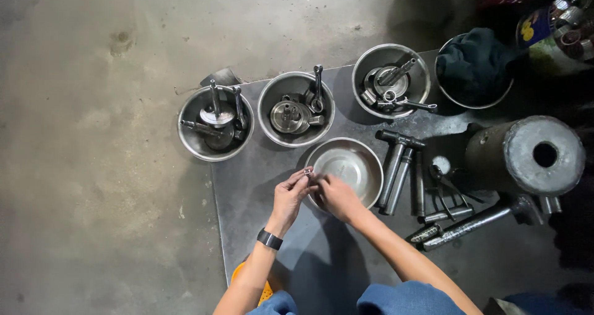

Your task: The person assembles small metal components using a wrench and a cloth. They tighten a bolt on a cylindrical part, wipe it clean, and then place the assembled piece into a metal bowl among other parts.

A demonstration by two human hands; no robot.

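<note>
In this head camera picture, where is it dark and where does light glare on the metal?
Head view: the right side around the big steel cylinder falls into deep shadow; the empty steel bowl shows soft glare; the left hand and right hand stay sharp and evenly lit.

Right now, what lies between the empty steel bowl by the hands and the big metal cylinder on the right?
In the head view, dark steel rods and punches lie side by side between the empty bowl and the cylinder.
</note>
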